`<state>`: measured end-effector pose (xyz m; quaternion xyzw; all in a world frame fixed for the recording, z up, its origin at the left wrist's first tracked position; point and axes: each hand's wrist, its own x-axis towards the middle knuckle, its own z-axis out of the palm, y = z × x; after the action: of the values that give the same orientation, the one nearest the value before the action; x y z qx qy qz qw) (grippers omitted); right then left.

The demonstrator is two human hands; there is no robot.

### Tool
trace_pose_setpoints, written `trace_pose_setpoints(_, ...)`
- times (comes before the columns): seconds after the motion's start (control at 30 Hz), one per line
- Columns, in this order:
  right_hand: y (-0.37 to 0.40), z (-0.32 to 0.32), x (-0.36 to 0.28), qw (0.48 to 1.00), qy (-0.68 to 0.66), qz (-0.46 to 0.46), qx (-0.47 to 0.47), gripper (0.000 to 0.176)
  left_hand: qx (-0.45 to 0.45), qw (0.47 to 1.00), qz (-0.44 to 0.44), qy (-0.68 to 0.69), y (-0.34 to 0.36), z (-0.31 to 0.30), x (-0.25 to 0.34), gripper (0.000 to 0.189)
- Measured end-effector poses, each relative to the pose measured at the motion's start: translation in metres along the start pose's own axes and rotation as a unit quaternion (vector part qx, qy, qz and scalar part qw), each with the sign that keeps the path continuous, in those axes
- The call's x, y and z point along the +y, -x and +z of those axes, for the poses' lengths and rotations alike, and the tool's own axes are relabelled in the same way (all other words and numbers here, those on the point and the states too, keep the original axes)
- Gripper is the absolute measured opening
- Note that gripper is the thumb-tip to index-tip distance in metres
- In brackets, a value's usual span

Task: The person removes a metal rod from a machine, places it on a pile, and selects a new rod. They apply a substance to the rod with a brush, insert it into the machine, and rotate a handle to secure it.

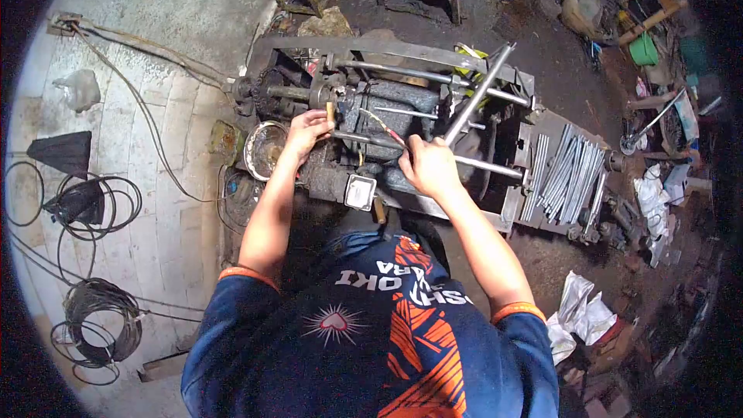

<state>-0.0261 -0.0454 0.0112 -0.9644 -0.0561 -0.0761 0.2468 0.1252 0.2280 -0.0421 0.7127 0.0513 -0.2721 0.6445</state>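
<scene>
Gripping a short brass-coloured piece (330,114) upright between the thumb and fingers of the left hand (309,131), over the left half of the machine (410,201). Holding a slim tool (383,125) in the closed right hand (433,164), with its red part just ahead of the fingers and its pale, thin end pointing left towards the brass-coloured piece, apart from it. Reaching over the machine's near edge with both forearms, both hands closed on what they hold. Just beyond the right hand, a thick bar (485,87) slanting up to the far right part of the frame. At the near edge, between the forearms, a square pale tin (360,192), with a small brass-coloured cylinder (379,210) beside it. By the near left corner, next to the left forearm, a round bowl (265,150). Across the right end, a spread of thin metal rods (569,178), lying roughly side by side.
</scene>
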Motion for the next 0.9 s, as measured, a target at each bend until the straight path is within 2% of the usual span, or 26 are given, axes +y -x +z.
trace_pose_setpoints(0.1,0.002,0.002,-0.004,0.999,-0.008,0.03,0.012,0.019,-0.041,0.997,0.001,-0.061,-0.016,0.018,0.004,0.035)
trace_pose_setpoints(0.2,0.0,0.012,-0.006,0.997,-0.021,0.041,0.068,0.017,-0.073,0.993,0.006,-0.089,-0.045,0.034,0.006,0.026)
trace_pose_setpoints(0.23,-0.001,0.016,-0.009,0.996,-0.018,0.052,0.066,0.017,-0.09,0.984,0.025,-0.15,-0.058,0.037,0.006,0.026)
trace_pose_setpoints(0.33,-0.008,0.025,-0.019,0.995,0.013,0.068,0.071,0.016,-0.119,0.939,0.098,-0.309,-0.08,0.052,0.019,0.029)
trace_pose_setpoints(0.37,-0.01,0.029,-0.023,0.995,0.014,0.075,0.067,0.016,-0.135,0.94,0.127,-0.285,-0.101,0.051,0.005,0.035)
trace_pose_setpoints(0.43,-0.016,0.037,-0.028,0.991,0.027,0.103,0.086,0.017,-0.118,0.904,0.16,-0.379,-0.106,0.062,0.027,0.037)
trace_pose_setpoints(0.47,-0.017,0.039,-0.032,0.989,0.045,0.127,0.057,0.017,-0.124,0.904,0.158,-0.378,-0.114,0.064,0.028,0.037)
trace_pose_setpoints(0.53,-0.019,0.038,-0.031,0.988,0.067,0.126,0.058,0.018,-0.132,0.839,0.179,-0.497,-0.129,0.067,0.031,0.036)
trace_pose_setpoints(0.63,-0.016,0.027,-0.029,0.983,0.08,0.162,0.022,0.021,-0.166,0.806,0.207,-0.53,-0.141,0.078,0.034,0.033)
trace_pose_setpoints(0.77,-0.013,0.012,-0.021,0.982,0.061,0.173,0.052,0.017,-0.225,0.779,0.197,-0.551,-0.165,0.089,0.014,0.034)
trace_pose_setpoints(0.9,-0.01,0.007,-0.017,0.978,0.054,0.19,0.066,0.015,-0.345,0.768,0.169,-0.512,-0.18,0.099,0.004,0.033)
